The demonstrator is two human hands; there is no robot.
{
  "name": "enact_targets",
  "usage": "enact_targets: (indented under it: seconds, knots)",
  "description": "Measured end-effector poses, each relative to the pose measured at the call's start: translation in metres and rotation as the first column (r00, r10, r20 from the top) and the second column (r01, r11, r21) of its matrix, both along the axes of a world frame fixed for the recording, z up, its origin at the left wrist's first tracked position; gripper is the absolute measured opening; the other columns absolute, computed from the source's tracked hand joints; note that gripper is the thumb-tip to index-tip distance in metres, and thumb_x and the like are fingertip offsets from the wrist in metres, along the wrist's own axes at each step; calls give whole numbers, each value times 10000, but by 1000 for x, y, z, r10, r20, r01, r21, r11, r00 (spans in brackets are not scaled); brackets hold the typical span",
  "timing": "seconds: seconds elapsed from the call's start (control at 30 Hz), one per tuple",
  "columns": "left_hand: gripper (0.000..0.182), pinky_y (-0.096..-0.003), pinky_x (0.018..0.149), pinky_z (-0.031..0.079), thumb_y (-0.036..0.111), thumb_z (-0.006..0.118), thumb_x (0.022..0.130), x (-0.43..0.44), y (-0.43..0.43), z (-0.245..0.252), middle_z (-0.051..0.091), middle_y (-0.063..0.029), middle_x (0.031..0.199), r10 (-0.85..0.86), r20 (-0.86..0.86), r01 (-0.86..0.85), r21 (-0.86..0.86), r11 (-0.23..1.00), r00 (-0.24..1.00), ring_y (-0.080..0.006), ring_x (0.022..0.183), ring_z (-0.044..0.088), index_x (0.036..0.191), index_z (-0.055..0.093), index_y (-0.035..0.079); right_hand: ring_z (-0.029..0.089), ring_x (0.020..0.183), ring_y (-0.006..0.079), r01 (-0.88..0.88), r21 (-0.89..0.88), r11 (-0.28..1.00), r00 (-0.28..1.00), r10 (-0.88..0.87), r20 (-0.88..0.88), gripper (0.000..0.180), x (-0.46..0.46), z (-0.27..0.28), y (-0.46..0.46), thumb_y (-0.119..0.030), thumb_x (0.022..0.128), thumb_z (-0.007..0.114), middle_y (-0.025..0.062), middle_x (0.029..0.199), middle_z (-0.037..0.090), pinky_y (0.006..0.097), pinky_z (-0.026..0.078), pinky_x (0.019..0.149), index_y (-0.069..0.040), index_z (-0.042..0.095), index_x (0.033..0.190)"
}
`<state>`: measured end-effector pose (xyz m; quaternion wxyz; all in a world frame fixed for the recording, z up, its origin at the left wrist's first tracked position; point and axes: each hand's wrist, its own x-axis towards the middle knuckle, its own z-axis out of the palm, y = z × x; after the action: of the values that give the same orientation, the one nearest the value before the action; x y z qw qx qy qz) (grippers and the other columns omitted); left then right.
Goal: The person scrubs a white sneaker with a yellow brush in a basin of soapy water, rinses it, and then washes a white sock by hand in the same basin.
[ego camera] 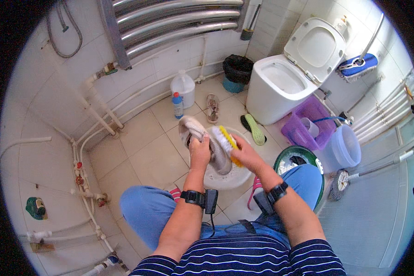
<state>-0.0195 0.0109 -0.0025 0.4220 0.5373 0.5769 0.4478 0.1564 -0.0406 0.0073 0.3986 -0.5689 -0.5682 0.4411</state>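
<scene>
My left hand (199, 151) grips a wet-looking, light-coloured shoe (222, 160), tilted with its sole edge turned towards my right. In my right hand (247, 154) is a yellow scrubbing brush (228, 139) with white bristles, held close against the shoe's side; whether the bristles touch it I cannot tell. Both are above a white basin (239, 181) that holds cloudy, sudsy water. A second shoe (213, 107) lies on the tiles beyond the basin. To its right lie a green insole (254, 129) and a dark one (245, 122), partly overlapping.
A blue bottle with a red cap (177, 106) and a white jug (183, 88) stand behind the basin. At right are a toilet (267, 93), a purple crate (293, 127), a pale blue bucket (353, 148) and a green tub (281, 155) with laundry. Pipes (86, 186) line the left wall.
</scene>
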Motion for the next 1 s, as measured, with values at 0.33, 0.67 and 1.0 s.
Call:
enact_targets:
  seconds: [0.33, 0.67, 1.0]
  knots:
    - [746, -387, 1044, 351, 612, 227, 950, 15, -6, -21, 471, -112, 1364, -6, 991, 430, -53, 902, 134, -271, 1195, 493, 1378, 376, 19, 566, 918, 425, -14, 67, 998, 741, -34, 670, 654, -52, 53, -10, -339, 878, 570, 234, 1052, 492, 473, 475, 797, -194, 291, 1452]
    - [833, -410, 1022, 374, 714, 279, 880, -1, -7, -15, 542, -124, 1281, 223, 968, 429, -253, 867, 119, -300, 1188, 498, 1312, 459, 24, 573, 874, 429, -205, 110, 973, 672, 58, 738, 620, -54, 33, -32, -288, 871, 566, 257, 1019, 501, 481, 484, 757, -206, 323, 1436]
    - [789, -415, 1027, 376, 671, 304, 901, 11, -14, -12, 537, -121, 1296, 215, 968, 470, -251, 846, 131, -284, 1172, 517, 1340, 446, 31, 570, 850, 419, -97, 137, 986, 708, -29, 705, 624, -41, 45, 4, -267, 859, 581, 236, 984, 508, 476, 482, 753, -235, 336, 1432]
